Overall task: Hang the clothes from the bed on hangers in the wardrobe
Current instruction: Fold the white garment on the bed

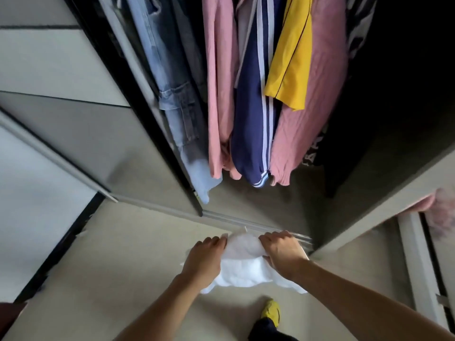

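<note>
I hold a white garment [246,267] in front of me, low in the view, above the floor. My left hand [204,257] grips its left side and my right hand [283,254] grips its right side, fingers curled over the top edge. A pale tip, maybe of a hanger [245,229], pokes up between my hands; the rest is hidden by the cloth. The open wardrobe [320,205] stands straight ahead, with hanging jeans [177,114], pink tops [221,94], a navy striped garment [253,124] and a yellow shirt [290,65].
The sliding wardrobe door [73,114] covers the left half, its black edge [152,114] next to the jeans. A door track [246,222] runs along the floor. The wardrobe's right part is dark. A pink fluffy thing [440,207] lies at the right. My yellow shoe [270,313] shows below.
</note>
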Motion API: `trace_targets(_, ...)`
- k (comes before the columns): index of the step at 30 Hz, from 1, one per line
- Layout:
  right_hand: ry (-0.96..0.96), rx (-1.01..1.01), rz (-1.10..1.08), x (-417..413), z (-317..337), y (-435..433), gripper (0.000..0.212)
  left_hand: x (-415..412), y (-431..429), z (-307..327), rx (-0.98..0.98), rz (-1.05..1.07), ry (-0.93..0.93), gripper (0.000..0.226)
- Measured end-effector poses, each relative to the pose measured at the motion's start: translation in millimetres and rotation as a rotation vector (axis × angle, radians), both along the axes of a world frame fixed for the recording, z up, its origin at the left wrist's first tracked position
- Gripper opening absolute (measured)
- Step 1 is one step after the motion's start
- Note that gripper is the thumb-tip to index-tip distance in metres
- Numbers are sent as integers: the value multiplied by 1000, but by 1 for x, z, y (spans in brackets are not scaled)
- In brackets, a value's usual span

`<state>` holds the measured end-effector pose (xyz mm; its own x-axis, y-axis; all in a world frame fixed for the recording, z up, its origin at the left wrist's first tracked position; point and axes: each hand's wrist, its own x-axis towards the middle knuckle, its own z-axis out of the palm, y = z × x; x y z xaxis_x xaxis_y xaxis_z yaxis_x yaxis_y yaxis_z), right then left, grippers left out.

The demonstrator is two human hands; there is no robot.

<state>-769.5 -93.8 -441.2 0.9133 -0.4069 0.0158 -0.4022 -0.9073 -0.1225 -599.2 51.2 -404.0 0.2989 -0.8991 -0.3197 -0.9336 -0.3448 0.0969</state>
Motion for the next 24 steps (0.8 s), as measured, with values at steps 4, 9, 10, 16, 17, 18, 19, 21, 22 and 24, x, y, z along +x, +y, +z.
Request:
trace_targets(4,73,46,-29,44,-64,-42,43,45,-46,-66,35,18,30,63)
trace_targets(9,138,82,-121,85,-162,-86,47,89,-101,-171,32,-8,79,61)
trace_targets(10,152,81,-137,93,-186,-95,48,97,-113,-195,20,-26,81,60)
trace_targets(16,214,81,-281,124,-334,-146,36,145,-187,-346,-84,-108,166,52)
trace_targets(17,209,88,-312,129,-355,-155,34,151,-199,-366,-101,-123,171,51)
trace_targets(18,181,97,-349,133,-375,-164,35,157,-212,-385,-112,-128,167,49)
trace_targets(19,158,91,-385,137,-395,-175,35,163,-225,-403,-115,-122,158,48)
trace_targets(21,134,71,-447,146,-428,-197,34,175,-253,-435,-130,-105,152,47)
trace_targets(22,123,80,-477,150,-442,-210,35,180,-267,-450,-150,-112,152,47)
trace_targets(24,118,134,-538,156,-471,-237,40,188,-296,-480,-195,-158,149,43)
